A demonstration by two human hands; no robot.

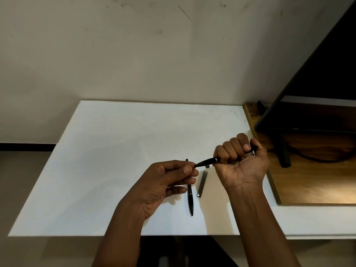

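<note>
Held low over white flat tabletop (115,151), slanting up toward right: slim black pen with silver ring (207,162). Rear barrel wrapped in tight fist of right hand (240,160), thumb on top. Pointed front end pinched between thumb and forefinger of left hand (165,182), other fingers loosely curled. Lying below on tabletop: second slim black pen (190,199), partly hidden by left fingers; just beside it, not touching, flat grey metal strip (202,183). At right: brown wooden board (317,180), dark metal frame (289,105) above.

Right hand (240,160) fisted round black pen (207,162), left hand (167,182) pinching its tip, white table (115,151)
</note>
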